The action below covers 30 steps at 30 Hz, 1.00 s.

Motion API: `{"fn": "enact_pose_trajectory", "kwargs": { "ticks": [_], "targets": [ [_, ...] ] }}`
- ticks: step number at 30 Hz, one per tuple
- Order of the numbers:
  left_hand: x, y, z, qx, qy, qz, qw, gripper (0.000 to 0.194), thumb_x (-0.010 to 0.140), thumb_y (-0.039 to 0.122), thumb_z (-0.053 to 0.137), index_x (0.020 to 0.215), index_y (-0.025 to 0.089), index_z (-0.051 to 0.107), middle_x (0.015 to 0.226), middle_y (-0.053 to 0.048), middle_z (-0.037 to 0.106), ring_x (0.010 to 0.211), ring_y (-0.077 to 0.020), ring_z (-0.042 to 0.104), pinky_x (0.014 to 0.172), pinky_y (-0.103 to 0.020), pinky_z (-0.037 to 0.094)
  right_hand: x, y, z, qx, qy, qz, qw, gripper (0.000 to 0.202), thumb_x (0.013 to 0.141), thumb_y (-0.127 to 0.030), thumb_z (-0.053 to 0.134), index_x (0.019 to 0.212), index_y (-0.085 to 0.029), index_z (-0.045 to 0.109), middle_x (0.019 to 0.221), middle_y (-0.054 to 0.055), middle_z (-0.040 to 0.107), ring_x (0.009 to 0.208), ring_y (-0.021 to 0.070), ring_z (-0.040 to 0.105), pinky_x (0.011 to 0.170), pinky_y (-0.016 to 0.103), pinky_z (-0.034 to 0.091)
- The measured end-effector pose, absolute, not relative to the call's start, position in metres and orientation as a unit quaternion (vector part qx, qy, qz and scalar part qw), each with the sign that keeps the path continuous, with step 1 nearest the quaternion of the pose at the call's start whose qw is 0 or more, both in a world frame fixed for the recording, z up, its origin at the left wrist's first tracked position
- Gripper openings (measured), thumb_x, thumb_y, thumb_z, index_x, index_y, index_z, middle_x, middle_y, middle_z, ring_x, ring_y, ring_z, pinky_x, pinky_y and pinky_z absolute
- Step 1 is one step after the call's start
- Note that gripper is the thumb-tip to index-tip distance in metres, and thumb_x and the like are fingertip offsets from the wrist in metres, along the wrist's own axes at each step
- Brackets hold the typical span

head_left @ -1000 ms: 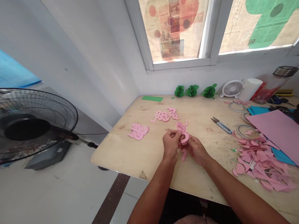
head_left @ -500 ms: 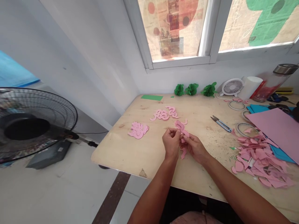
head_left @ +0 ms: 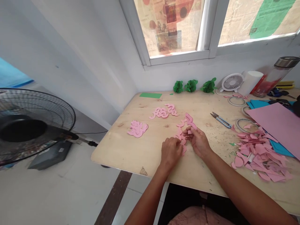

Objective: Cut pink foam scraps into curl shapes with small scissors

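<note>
Pinched between the thumb and fingers of my right hand [head_left: 198, 142] are curved pink paper cutouts [head_left: 190, 120], raised just above the table. My left hand [head_left: 171, 152] rests low over the wood, fingers curled against loose pink paper pieces [head_left: 180, 133]; its fingertips are hidden, so what they hold cannot be made out. A stacked heap of wavy pink cutouts [head_left: 137, 128] lies to the left. Farther back is a group of curled pink cutouts [head_left: 161, 112].
Blue-handled thread snips [head_left: 220, 120] lie right of my hands. Pink scraps [head_left: 260, 156], tape rolls [head_left: 247, 125] and a pink sheet [head_left: 276, 125] crowd the right side. Green paper balls [head_left: 191, 86], a small white fan [head_left: 232, 82] and a bottle [head_left: 276, 76] line the wall.
My hands have moved apart. The right one has lifted pink cutouts slightly away, while the left has dropped toward the loose pieces on the table. The view has shifted slightly.
</note>
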<state>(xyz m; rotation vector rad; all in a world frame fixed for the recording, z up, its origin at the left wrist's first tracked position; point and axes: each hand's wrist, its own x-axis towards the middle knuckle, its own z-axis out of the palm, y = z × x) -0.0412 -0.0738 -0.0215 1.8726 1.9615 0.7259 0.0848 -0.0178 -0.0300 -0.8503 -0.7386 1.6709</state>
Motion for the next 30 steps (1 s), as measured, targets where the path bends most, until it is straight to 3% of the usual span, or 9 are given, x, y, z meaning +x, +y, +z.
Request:
{"fn": "enact_pose_trajectory", "kwargs": {
  "ticks": [5, 17, 23, 27, 30],
  "targets": [
    [-0.035, -0.074, -0.022, 0.698, 0.693, 0.151, 0.096, 0.011, 0.072, 0.024, 0.057, 0.082, 0.019, 0.06, 0.088, -0.006, 0.061, 0.086, -0.0224, 0.052, 0.073, -0.034, 0.035, 0.084, -0.019, -0.029, -0.363, -0.299, 0.702, 0.535, 0.019, 0.07, -0.035, 0.066, 0.077, -0.017, 0.063, 0.071, 0.005, 0.066, 0.071, 0.017, 0.062, 0.058, 0.026, 0.046],
    [-0.037, -0.087, -0.026, 0.743, 0.653, 0.13, 0.065, 0.009, 0.074, 0.019, 0.054, 0.082, 0.02, 0.057, 0.091, -0.006, 0.059, 0.089, -0.0225, 0.051, 0.075, -0.035, 0.037, 0.085, -0.017, -0.033, -0.36, -0.302, 0.7, 0.538, 0.02, 0.069, -0.035, 0.066, 0.076, -0.018, 0.062, 0.071, 0.005, 0.067, 0.067, 0.0174, 0.062, 0.055, 0.026, 0.045],
    [-0.042, -0.108, -0.018, 0.805, 0.559, 0.163, 0.112, 0.04, 0.075, 0.024, 0.054, 0.114, 0.022, 0.05, 0.124, -0.01, 0.051, 0.117, -0.0251, 0.042, 0.095, -0.043, 0.034, 0.085, -0.017, -0.034, -0.36, -0.307, 0.697, 0.538, 0.02, 0.069, -0.036, 0.065, 0.077, -0.018, 0.062, 0.069, 0.005, 0.066, 0.065, 0.0172, 0.061, 0.053, 0.026, 0.043],
    [-0.044, -0.128, -0.02, 0.825, 0.535, 0.144, 0.108, 0.043, 0.074, 0.031, 0.057, 0.116, 0.022, 0.05, 0.133, -0.011, 0.045, 0.125, -0.0284, 0.035, 0.099, -0.048, 0.03, 0.085, -0.017, -0.034, -0.365, -0.303, 0.697, 0.538, 0.021, 0.069, -0.036, 0.065, 0.078, -0.018, 0.061, 0.071, 0.005, 0.066, 0.066, 0.0173, 0.061, 0.054, 0.026, 0.043],
    [-0.045, -0.141, -0.022, 0.84, 0.514, 0.144, 0.101, 0.04, 0.076, 0.028, 0.055, 0.115, 0.022, 0.05, 0.132, -0.01, 0.046, 0.124, -0.0266, 0.038, 0.1, -0.046, 0.032, 0.084, -0.017, -0.035, -0.365, -0.303, 0.698, 0.537, 0.021, 0.069, -0.036, 0.065, 0.078, -0.018, 0.061, 0.072, 0.005, 0.066, 0.066, 0.017, 0.061, 0.054, 0.026, 0.043]
  ]
}}
